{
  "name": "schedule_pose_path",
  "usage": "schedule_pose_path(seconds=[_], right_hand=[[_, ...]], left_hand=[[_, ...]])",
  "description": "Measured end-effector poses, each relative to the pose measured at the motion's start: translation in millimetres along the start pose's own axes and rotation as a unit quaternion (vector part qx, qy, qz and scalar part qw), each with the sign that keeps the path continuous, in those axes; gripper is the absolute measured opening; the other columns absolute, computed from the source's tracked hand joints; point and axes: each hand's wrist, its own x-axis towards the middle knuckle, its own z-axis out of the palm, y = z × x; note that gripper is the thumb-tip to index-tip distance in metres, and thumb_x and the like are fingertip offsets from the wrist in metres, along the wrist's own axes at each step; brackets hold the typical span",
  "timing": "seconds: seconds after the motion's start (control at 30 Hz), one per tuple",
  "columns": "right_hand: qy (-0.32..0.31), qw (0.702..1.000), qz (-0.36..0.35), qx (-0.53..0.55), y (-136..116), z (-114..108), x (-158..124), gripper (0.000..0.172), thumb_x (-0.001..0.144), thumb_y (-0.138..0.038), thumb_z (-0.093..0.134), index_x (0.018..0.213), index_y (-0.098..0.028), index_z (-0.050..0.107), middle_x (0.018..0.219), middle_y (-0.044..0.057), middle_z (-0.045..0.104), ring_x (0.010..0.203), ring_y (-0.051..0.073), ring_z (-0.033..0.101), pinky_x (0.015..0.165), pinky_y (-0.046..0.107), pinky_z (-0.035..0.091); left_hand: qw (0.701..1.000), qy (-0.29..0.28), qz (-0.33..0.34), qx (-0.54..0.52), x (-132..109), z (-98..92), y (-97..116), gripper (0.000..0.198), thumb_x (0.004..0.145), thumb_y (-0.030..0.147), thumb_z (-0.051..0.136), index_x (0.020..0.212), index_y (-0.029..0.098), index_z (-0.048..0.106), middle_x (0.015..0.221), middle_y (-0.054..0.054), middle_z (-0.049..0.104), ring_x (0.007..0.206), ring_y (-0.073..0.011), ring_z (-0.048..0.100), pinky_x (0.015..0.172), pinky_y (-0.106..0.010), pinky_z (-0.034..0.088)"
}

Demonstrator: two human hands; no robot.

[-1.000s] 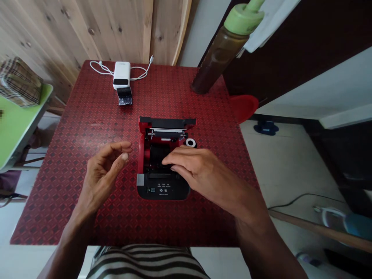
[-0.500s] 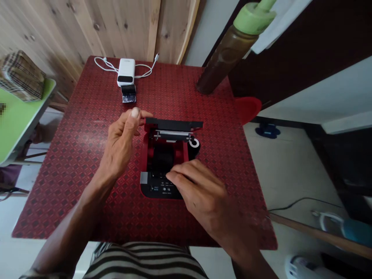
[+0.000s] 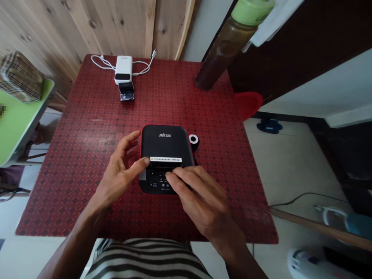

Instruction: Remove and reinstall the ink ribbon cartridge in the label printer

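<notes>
Left hand [image 3: 121, 172] spread wide, thumb at the front edge of the lid [image 3: 165, 146]. Right hand [image 3: 202, 197] bunched over the button panel [image 3: 159, 182]; cannot tell if it pinches anything. Printer [image 3: 152, 190] central on the table [image 3: 95, 116], lid down, latching unclear. Black roll [image 3: 197, 145] just beside it.

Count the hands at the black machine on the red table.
2. The left hand is at the machine's left side, its thumb by the white label; the right hand is over the front-right corner. I see no other hand there.
</notes>
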Motion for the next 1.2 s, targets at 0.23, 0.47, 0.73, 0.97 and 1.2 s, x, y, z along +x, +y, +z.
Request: schedule_pose_path(seconds=[0.23,0.47,0.73,0.97,1.2], right_hand=[[-0.017,0.998,0.052,0.030,4,-9,-4,0.027,0.107,0.000,0.073,0.133,-0.008,0.075,0.121,0.016,0.087,0.107,0.023,0.082,0.096,0.037,0.068],[-0.017,0.995,0.095,-0.026,11,-11,-13,0.027,0.116,-0.015,0.065,0.143,-0.015,0.070,0.122,0.010,0.090,0.124,0.027,0.081,0.106,0.043,0.058],[-0.028,0.993,0.110,-0.025,5,-5,-25,0.036,0.116,-0.012,0.061,0.151,-0.012,0.067,0.135,0.013,0.088,0.135,0.028,0.078,0.112,0.044,0.055],[0.068,0.976,0.196,0.072,4,4,-47,0.042,0.114,-0.017,0.063,0.156,-0.018,0.067,0.146,0.015,0.082,0.138,0.027,0.077,0.115,0.046,0.064],[0.056,0.936,0.330,0.111,-8,28,-76,0.046,0.123,-0.042,0.046,0.157,-0.022,0.069,0.135,0.015,0.086,0.116,0.029,0.087,0.093,0.043,0.073]], left_hand=[[0.998,-0.021,-0.023,-0.052,-6,2.7,-9,0.069,0.093,0.037,0.090,0.155,0.028,0.064,0.169,-0.010,0.067,0.159,-0.0350,0.059,0.135,-0.055,0.047],[0.996,-0.027,-0.033,-0.081,-8,4.9,-10,0.065,0.098,0.038,0.088,0.159,0.030,0.066,0.172,-0.008,0.065,0.162,-0.0373,0.058,0.134,-0.055,0.049],[0.998,-0.004,-0.021,-0.064,-10,7.8,-14,0.063,0.099,0.041,0.089,0.158,0.033,0.069,0.171,-0.006,0.066,0.161,-0.0352,0.059,0.134,-0.052,0.048],[0.996,0.021,-0.044,-0.079,-29,-0.1,-22,0.056,0.106,0.050,0.079,0.159,0.034,0.071,0.170,-0.006,0.067,0.161,-0.0384,0.059,0.136,-0.058,0.045],[0.998,-0.007,-0.041,-0.047,-42,-9.7,-25,0.058,0.104,0.042,0.079,0.161,0.039,0.070,0.175,-0.005,0.062,0.162,-0.0381,0.057,0.126,-0.053,0.057]])
